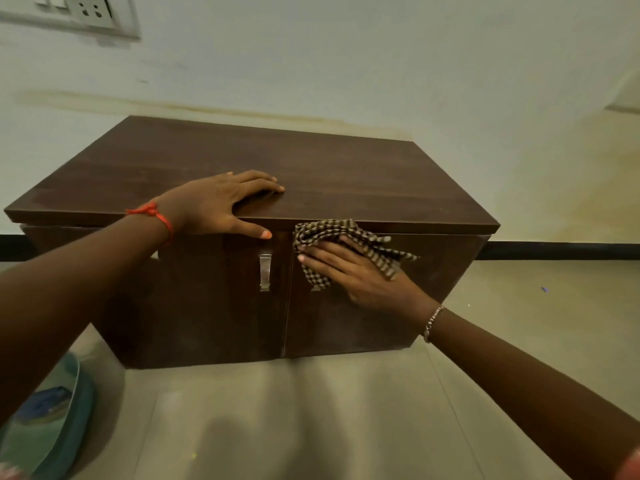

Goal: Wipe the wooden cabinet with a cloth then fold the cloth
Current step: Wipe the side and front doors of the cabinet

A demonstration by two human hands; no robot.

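Cabinet [311, 174] of dark wood stands on the tiled floor [311, 410] against a pale wall [346, 64], its two doors shut. Left hand [221, 202] lies flat and spread on the front edge of the top, thumb hooked over the edge, holding nothing. Right hand [353, 268] presses a crumpled checked cloth [332, 233] against the upper part of the right door, fingers spread over it. A metal handle [265, 271] shows on the left door.
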